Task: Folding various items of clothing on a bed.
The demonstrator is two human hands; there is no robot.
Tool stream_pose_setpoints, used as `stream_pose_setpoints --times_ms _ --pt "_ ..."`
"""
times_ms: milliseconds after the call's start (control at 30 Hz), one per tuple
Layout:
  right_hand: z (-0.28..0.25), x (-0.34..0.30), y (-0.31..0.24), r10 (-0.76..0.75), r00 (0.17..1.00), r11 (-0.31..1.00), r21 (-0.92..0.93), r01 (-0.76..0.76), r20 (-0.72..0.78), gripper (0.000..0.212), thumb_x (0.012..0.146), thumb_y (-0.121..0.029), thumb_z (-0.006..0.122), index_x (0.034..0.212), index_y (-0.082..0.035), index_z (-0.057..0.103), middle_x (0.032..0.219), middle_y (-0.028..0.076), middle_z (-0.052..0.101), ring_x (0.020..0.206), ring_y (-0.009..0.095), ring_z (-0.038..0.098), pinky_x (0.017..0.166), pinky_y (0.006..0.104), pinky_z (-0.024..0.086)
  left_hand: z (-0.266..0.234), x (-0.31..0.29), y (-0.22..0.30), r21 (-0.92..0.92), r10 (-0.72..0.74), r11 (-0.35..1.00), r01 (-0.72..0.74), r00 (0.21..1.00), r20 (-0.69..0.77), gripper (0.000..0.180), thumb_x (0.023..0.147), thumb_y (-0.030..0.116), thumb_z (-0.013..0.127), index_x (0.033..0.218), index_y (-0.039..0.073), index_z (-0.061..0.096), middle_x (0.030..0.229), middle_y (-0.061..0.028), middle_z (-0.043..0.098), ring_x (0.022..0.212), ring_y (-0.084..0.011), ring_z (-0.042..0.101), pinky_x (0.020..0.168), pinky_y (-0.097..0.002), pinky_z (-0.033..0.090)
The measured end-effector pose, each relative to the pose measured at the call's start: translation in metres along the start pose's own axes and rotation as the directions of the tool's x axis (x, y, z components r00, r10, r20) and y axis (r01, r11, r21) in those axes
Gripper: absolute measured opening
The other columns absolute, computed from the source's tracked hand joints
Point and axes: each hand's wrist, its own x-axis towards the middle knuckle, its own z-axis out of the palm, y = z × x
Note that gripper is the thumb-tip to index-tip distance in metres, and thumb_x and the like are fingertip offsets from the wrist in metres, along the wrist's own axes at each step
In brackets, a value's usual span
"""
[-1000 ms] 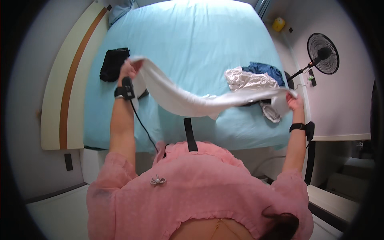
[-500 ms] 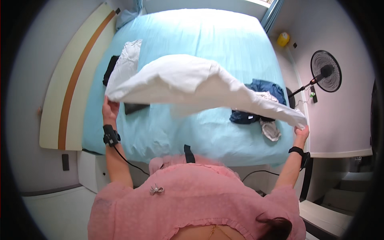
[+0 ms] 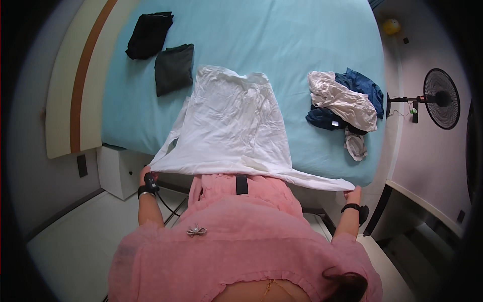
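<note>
A white long-sleeved shirt [image 3: 229, 121] lies spread on the bed, its body flat and lightly wrinkled, its near edge drawn out level along the bed's front. My left hand [image 3: 147, 173] is closed on the end of one sleeve, just off the bed's near left side. The other sleeve is stretched out to the right, its end pinched in my right hand [image 3: 353, 192] by the near right corner. Both arms are held wide apart.
Light blue sheeting covers the bed [image 3: 241, 30]. Folded black clothing [image 3: 150, 35] and a folded dark grey garment [image 3: 174, 69] lie at left. A rumpled pile of navy and off-white clothes [image 3: 347, 100] is at right. Beyond stands a black fan [image 3: 441, 98]; a white cabinet [image 3: 118, 171] is near left.
The white shirt, billowing in the air before, has come down flat onto the bed. Both hands have moved lower and nearer to me, still holding the sleeve ends. My view has tilted downward.
</note>
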Motion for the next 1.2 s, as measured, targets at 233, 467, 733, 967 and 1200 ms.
stream_pose_setpoints --times_ms 233,467,733,967,1200 --pt "0.208 0.001 0.065 -0.546 0.564 0.327 -0.462 0.824 0.62 0.021 0.079 -0.023 0.058 0.096 -0.01 0.061 0.07 -0.002 0.055 0.057 0.008 0.048 0.045 0.0218 0.036 0.114 0.097 0.102 0.597 0.644 0.5 -0.627 0.731 0.228 0.036 0.075 0.033 0.06 0.089 0.0 0.062 0.086 -0.0169 0.063 0.081 -0.0299 0.061 0.071 -0.0369 0.046" --pt "0.364 -0.123 0.177 0.04 0.612 0.445 -0.563 0.697 0.79 0.028 0.081 -0.021 0.057 0.095 0.002 0.061 0.077 0.01 0.063 0.066 0.014 0.059 0.063 0.0269 0.048 0.327 0.029 0.148 0.379 0.819 0.195 -0.904 0.363 0.444 0.039 0.08 0.036 0.058 0.096 0.0 0.059 0.083 -0.0118 0.06 0.079 -0.0225 0.056 0.071 -0.0332 0.044" --pt "0.428 -0.197 0.2 0.612 0.276 0.771 -0.637 0.001 0.741 0.037 0.081 -0.033 0.06 0.102 -0.002 0.059 0.095 0.008 0.062 0.082 0.018 0.06 0.075 0.031 0.049 0.394 0.031 0.141 0.563 0.958 -0.039 -0.826 0.13 0.256 0.026 0.079 0.027 0.06 0.091 0.005 0.061 0.083 -0.0116 0.057 0.082 -0.0302 0.056 0.073 -0.0361 0.045" --pt "0.457 -0.15 0.194 0.474 0.283 0.869 -0.495 0.003 0.834 0.031 0.087 -0.031 0.051 0.097 -0.002 0.059 0.093 0.009 0.063 0.086 0.017 0.06 0.082 0.0328 0.048 0.368 0.045 0.162 0.323 0.963 0.112 -0.94 0.183 0.198 0.008 0.082 0.013 0.054 0.079 0.006 0.055 0.078 -0.0101 0.057 0.07 -0.0281 0.056 0.064 -0.0342 0.045" --pt "0.436 -0.099 0.083 -0.463 0.47 0.699 -0.017 0.715 0.751 0.02 0.089 -0.022 0.05 0.073 -0.01 0.053 0.063 -0.005 0.047 0.054 0.004 0.04 0.049 0.0195 0.033 0.358 0.044 0.201 0.207 0.924 0.383 -0.9 0.369 -0.102 0.013 0.086 0.014 0.051 0.083 0.001 0.051 0.069 -0.0093 0.057 0.06 -0.0168 0.055 0.06 -0.0285 0.044"
